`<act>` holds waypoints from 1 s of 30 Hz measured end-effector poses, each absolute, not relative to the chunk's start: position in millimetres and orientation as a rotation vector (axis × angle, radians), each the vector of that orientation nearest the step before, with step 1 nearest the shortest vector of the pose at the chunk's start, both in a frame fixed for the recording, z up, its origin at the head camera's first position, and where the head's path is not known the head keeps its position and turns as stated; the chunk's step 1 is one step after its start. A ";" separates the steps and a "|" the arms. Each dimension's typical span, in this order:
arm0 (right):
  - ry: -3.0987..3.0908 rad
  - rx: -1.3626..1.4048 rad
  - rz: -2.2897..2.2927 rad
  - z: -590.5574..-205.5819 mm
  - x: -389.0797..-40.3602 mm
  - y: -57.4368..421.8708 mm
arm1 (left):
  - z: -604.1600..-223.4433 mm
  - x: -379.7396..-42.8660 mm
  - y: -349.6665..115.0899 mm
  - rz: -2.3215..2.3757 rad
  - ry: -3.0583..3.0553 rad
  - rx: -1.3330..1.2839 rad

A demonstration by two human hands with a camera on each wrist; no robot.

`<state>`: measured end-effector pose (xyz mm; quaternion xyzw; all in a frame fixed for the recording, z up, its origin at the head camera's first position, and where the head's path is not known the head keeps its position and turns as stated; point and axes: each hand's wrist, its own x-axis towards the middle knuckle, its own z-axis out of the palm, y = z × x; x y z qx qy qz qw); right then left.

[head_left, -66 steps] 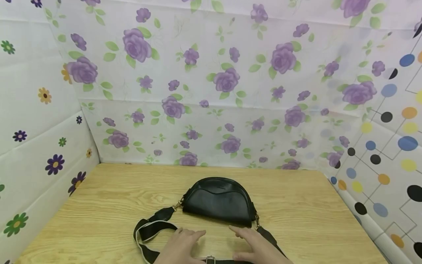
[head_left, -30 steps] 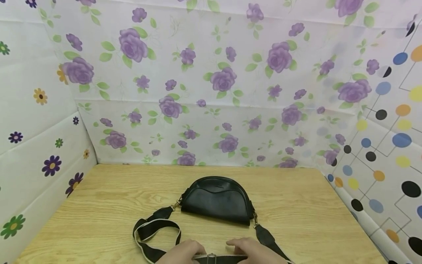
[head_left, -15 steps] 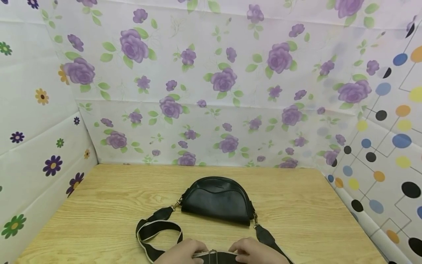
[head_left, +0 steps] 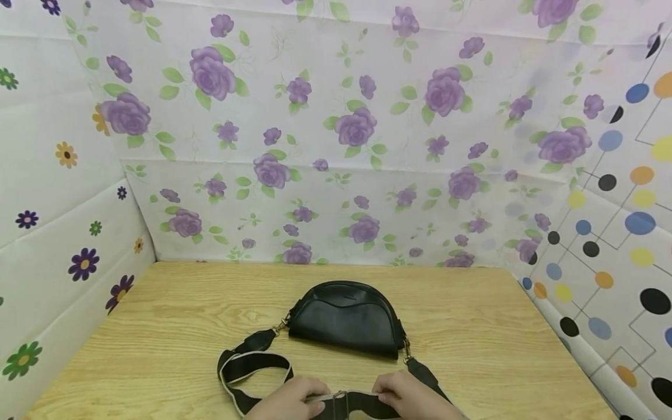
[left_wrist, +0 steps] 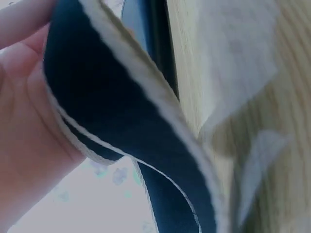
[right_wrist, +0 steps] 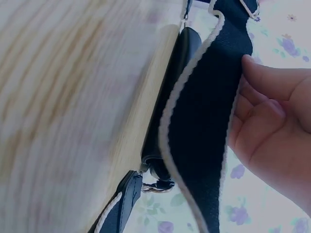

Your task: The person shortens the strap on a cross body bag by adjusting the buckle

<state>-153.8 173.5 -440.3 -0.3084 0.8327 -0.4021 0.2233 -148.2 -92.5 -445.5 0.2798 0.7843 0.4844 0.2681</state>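
A black half-moon handbag (head_left: pixel 343 321) lies on the wooden table in the head view, a strap clipped to each end. The strap (head_left: pixel 362 401) is black webbing with pale edging. Just left of its metal slider buckle (head_left: pixel 340 402), my left hand (head_left: pixel 289 401) grips the webbing between thumb and fingers. My right hand (head_left: pixel 412 398) pinches the strap right of the buckle, and the strap sags a little there. In the left wrist view the webbing (left_wrist: pixel 112 82) crosses the palm. The right wrist view has the thumb against the strap's edge (right_wrist: pixel 204 107), fingertips hidden behind.
Left of the hands, a loop of the strap (head_left: pixel 231 367) lies on the table (head_left: pixel 173 332). Metal clasps, one of them the right clasp (head_left: pixel 407 349), join strap and bag. Patterned cloth walls (head_left: pixel 325 134) stand at the back and both sides.
Both hands came down from above the strap with spread fingers, took hold of it beside the buckle and raised it slightly. Most recently the right hand shifted a little right; the bag stayed put.
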 end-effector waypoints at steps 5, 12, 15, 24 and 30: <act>2.296 -0.954 -1.146 -442.0 -154.9 174.8 | -444.4 -148.2 -89.8 1.288 2.195 0.711; 2.282 -1.098 -1.224 -445.0 -155.3 177.8 | -444.9 -147.9 -86.0 1.300 2.187 0.690; 2.277 -1.080 -1.250 -444.2 -154.8 178.1 | -445.1 -147.6 -85.5 1.309 2.206 0.742; 2.236 -0.870 -1.303 -439.7 -153.4 174.9 | -444.4 -145.2 -83.0 1.431 2.196 0.824; 2.166 -0.875 -1.370 -439.2 -150.9 173.7 | -444.2 -145.1 -83.8 1.583 2.090 0.795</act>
